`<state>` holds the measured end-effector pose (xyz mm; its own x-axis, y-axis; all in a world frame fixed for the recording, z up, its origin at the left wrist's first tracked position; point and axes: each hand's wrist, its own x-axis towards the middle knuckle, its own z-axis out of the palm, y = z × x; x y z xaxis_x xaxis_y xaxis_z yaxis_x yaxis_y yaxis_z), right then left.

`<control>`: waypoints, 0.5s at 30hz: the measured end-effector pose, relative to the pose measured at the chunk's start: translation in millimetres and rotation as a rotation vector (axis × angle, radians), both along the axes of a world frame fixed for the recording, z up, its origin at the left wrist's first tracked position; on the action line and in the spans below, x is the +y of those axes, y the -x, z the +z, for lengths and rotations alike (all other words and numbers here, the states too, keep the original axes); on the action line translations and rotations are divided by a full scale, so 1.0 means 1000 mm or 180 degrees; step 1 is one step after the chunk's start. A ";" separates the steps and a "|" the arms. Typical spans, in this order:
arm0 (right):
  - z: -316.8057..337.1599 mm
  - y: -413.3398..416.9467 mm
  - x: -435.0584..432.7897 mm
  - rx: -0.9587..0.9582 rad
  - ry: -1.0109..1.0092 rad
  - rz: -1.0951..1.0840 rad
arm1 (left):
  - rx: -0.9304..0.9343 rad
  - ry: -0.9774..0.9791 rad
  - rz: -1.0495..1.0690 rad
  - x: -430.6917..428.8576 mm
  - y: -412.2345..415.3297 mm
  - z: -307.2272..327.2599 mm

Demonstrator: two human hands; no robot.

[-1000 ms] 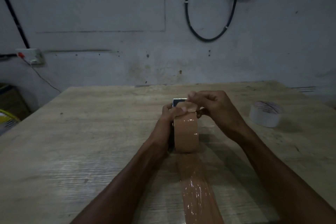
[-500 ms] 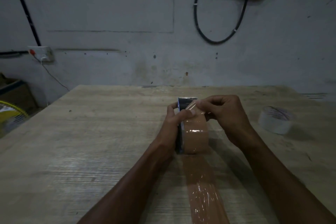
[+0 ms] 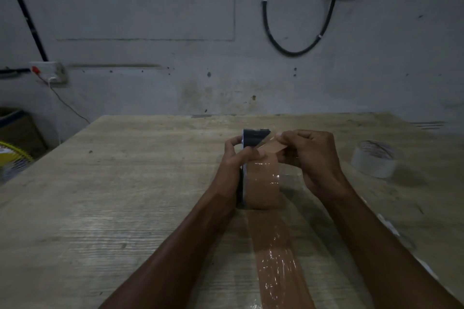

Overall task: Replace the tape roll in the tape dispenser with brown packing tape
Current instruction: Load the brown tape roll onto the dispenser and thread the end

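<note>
Now, my left hand [image 3: 234, 163]: wrapped round the left side of the tape dispenser [image 3: 254, 137], fingers curled over its far edge, thumb pressed across the top of the brown tape roll [image 3: 262, 184].
Right hand [image 3: 311, 155]: closed in a pinch, thumb and forefinger gripping the loose tape end [image 3: 272, 147] just right of the dispenser's top.
Tape dispenser: standing upright on the table [image 3: 125, 195], its dark upper part showing above my left thumb; the light is dim, so I cannot tell its lower shape.
Brown tape roll: on edge, sitting against the dispenser's right side, its glossy band facing me; it appears seated in the dispenser, though my left hand hides the mount.
Loose tape end: lifted off the roll's top, stretched towards the right between the roll and my right fingers.
Brown strip [image 3: 278, 258]: lying flat on the table, running from the foot of the roll towards me, wrinkled and shiny.
White tape roll [image 3: 374, 160]: flat on the table, well apart to the right of my right hand.
Table: pale worn wood, its far edge near the grey wall [image 3: 150, 20].
</note>
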<state>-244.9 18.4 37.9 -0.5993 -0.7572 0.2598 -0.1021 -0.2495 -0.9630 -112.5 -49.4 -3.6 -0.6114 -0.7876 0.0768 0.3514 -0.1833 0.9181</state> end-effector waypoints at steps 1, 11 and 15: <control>0.000 0.000 0.000 -0.0043 -0.0008 0.0022 | 0.0020 -0.0011 -0.0013 0.001 0.000 0.001; -0.001 -0.007 0.003 -0.0007 -0.0056 0.0517 | 0.0191 -0.0342 -0.0263 0.009 -0.007 0.013; 0.000 -0.006 0.003 0.0013 -0.0193 0.0724 | -0.0098 -0.0407 -0.0181 0.010 -0.012 0.016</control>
